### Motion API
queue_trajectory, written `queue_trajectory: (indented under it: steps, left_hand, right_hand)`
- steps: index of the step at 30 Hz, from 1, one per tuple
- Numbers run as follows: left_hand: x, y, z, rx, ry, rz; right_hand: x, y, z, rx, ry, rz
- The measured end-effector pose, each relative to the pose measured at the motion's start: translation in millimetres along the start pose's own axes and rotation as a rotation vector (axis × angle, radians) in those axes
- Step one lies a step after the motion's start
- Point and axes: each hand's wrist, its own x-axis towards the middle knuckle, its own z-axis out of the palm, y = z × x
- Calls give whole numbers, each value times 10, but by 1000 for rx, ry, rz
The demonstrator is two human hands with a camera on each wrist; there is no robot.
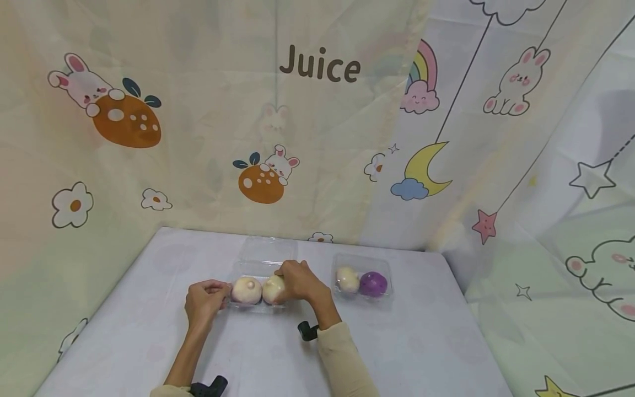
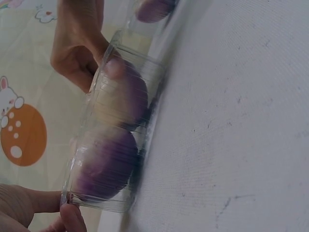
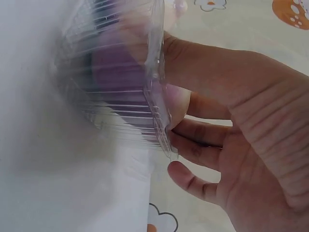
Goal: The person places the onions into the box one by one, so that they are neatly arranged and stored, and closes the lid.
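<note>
A clear plastic clamshell box (image 1: 258, 309) sits on the table with its lid (image 1: 268, 250) folded back. Two round turnips, pale on top and purple below, lie side by side inside: a left turnip (image 1: 246, 290) and a right turnip (image 1: 273, 290). At the box's left end, my left hand (image 1: 203, 303) pinches the rim between thumb and fingers. My right hand (image 1: 303, 284) grips the right turnip, its thumb (image 2: 115, 67) down inside the box wall and its fingers over the far side. In the right wrist view the purple underside (image 3: 116, 67) shows through the ribbed plastic.
Further right stands a second clear box (image 1: 362, 259), holding a pale turnip (image 1: 347, 280) and one with its purple side up (image 1: 373, 284). The white table (image 1: 421, 342) ends at a printed cloth backdrop (image 1: 322, 165). Each wrist carries a black camera mount (image 1: 307, 331).
</note>
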Motion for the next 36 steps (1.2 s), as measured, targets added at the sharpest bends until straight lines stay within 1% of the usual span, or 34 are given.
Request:
queue_trajectory:
  steps: [6,12,16,20,27,32,36]
  left_hand:
    - [1,5,6,0,-2,-7]
    - [11,21,9,-2,-3,-6]
    - [4,18,12,-3,1,-9]
    - [-9,17,18,-8,1,-8]
    - [-2,13,16,-9,-3,-5]
    - [-7,11,10,-15,-5,7]
    - [-13,14,9,-18,-2,8]
  right_hand:
    - [5,25,17,1,-14,27]
    - [12,45,17,13,-17,13]
    - [2,54,29,23,-4,2]
    - [-12,52,45,40,27,-6]
    - [-24,53,94,12,80,5]
    - [-29,42,96,15,77,27]
    - [-50,39,90,43,86,34]
